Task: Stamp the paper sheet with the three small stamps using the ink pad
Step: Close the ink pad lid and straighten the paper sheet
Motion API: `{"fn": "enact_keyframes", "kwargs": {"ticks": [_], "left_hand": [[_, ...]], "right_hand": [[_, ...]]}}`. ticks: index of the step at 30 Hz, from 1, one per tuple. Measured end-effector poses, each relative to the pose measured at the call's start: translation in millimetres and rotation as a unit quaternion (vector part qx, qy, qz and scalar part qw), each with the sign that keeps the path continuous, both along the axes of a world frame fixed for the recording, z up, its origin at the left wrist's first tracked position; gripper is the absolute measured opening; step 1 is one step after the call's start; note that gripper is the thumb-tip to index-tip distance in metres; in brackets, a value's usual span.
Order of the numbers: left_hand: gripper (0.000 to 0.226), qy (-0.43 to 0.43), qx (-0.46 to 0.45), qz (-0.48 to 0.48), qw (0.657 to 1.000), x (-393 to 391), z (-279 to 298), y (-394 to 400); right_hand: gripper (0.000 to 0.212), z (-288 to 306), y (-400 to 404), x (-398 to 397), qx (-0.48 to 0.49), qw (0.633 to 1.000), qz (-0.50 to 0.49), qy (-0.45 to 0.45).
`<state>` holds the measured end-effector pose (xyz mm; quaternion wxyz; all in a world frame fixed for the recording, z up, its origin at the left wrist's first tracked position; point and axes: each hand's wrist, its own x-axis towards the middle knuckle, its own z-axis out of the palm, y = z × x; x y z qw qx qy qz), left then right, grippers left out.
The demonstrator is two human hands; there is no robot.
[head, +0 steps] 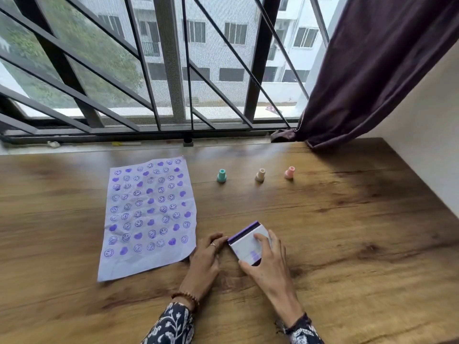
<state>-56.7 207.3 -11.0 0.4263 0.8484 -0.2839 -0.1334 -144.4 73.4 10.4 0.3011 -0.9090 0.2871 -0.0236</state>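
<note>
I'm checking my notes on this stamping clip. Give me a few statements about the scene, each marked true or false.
1. The paper sheet is blank. False: purple smileys and hearts cover it.
2. Three small stamps, teal stamp, beige stamp and pink stamp, stand on the table unheld. True.
3. The right hand rests on the ink pad. True.
4. The left hand holds a stamp. False: it lies beside the ink pad, holding nothing.
5. The stamps stand on the paper. False: they stand right of it.

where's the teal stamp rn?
In the head view, the small teal plastic stamp stands upright on the wooden table, just right of the stamped paper sheet's top edge, leftmost of the three stamps, clear of both hands.
</note>
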Motion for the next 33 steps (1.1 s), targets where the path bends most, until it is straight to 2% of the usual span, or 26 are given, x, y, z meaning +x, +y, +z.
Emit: {"fn": "enact_keyframes", "kwargs": {"ticks": [11, 14, 18, 22, 28, 33], "left_hand": [[0.053, 0.012, 0.008, -0.003, 1.000, -0.3, 2.8, -0.2], [0.049, 0.018, -0.002, 0.001, 1.000, -2.2, 4.0, 0.2], [0.030, 0.007, -0.021, 0.049, 0.999, -10.4, 2.0, 8.2], [0.019, -0.033, 0.036, 0.061, 0.997, -31.1, -4.2, 8.8], [0.024, -0.040, 0.032, 0.072, 0.996, -39.3, -3.5, -20.7], [0.032, -0.048, 0.068, 0.014, 0.996, -23.8, -0.2, -67.1]], "right_hand": [[0.069, -1.3, -6.6, 10.8, 0.052, 0.999, -0.004, -0.017], [0.059, 0.7, -15.9, 5.3, 0.114, 0.991, -0.035, -0.066], [0.032, 0.8, -31.6, -5.0, 0.136, 0.976, -0.096, -0.139], [0.025, -3.8, -39.6, -9.5, 0.123, 0.977, -0.099, -0.146], [0.021, -8.2, -53.7, -7.9, 0.105, 0.972, -0.140, -0.157], [0.019, -11.9, -86.3, -9.1, 0.089, 0.958, -0.207, -0.175]]}}
